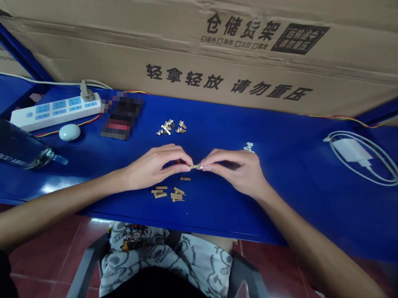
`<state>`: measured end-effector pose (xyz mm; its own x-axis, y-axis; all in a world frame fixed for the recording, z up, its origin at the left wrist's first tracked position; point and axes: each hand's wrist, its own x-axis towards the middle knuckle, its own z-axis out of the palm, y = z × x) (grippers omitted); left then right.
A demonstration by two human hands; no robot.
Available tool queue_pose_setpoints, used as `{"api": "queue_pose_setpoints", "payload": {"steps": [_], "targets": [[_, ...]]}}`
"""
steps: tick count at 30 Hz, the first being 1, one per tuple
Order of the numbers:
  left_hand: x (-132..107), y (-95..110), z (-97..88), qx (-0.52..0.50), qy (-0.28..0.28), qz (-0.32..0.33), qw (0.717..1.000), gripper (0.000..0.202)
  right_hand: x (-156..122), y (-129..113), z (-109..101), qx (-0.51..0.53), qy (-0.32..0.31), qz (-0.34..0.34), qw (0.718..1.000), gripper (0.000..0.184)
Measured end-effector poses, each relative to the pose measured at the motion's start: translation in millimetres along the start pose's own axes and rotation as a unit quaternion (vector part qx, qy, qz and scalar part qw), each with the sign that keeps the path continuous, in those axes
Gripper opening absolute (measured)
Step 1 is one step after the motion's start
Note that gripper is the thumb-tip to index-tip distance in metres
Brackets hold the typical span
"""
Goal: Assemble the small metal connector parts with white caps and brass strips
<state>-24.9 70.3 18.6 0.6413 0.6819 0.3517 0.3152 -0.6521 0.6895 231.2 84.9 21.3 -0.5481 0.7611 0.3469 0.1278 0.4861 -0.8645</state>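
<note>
My left hand (156,165) and my right hand (237,169) meet over the middle of the blue table (287,204). Together their pinched fingertips hold one small brass-coloured piece (195,166), which has a white tip on its right end. Just below the hands lie several loose brass pieces (169,193) on the table. Farther back sits a pile of finished brass pieces with white tips (170,126). A few small white caps (248,147) lie behind my right hand.
A white power strip (55,110) and a pale oval object (69,132) lie at the back left, next to a blurred dark item (121,115). A clear bottle (5,145) lies at the left edge. A white charger with coiled cable (361,155) sits right. Cardboard boxes (213,43) wall the back.
</note>
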Motion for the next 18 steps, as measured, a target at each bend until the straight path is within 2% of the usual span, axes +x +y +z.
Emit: {"api": "queue_pose_setpoints", "payload": {"steps": [3, 8, 11, 18], "targets": [[0.1, 0.5, -0.1, -0.002, -0.011, 0.008, 1.000, 0.012, 0.6, 0.5, -2.9, 0.013, -0.028, 0.014, 0.999, 0.006], [0.7, 2.2, -0.8, -0.001, -0.015, 0.023, 1.000, 0.013, 1.6, 2.3, -3.2, -0.007, -0.116, 0.030, 0.993, 0.011], [1.5, 4.3, -1.0, -0.012, -0.008, -0.002, 1.000, 0.012, 1.3, 3.6, -1.4, -0.006, -0.092, 0.033, 0.995, 0.012], [2.8, 5.5, 0.4, -0.055, 0.048, -0.074, 0.995, 0.013, -0.1, 0.6, 2.6, 0.031, -0.014, 0.022, 0.999, 0.009]]}}
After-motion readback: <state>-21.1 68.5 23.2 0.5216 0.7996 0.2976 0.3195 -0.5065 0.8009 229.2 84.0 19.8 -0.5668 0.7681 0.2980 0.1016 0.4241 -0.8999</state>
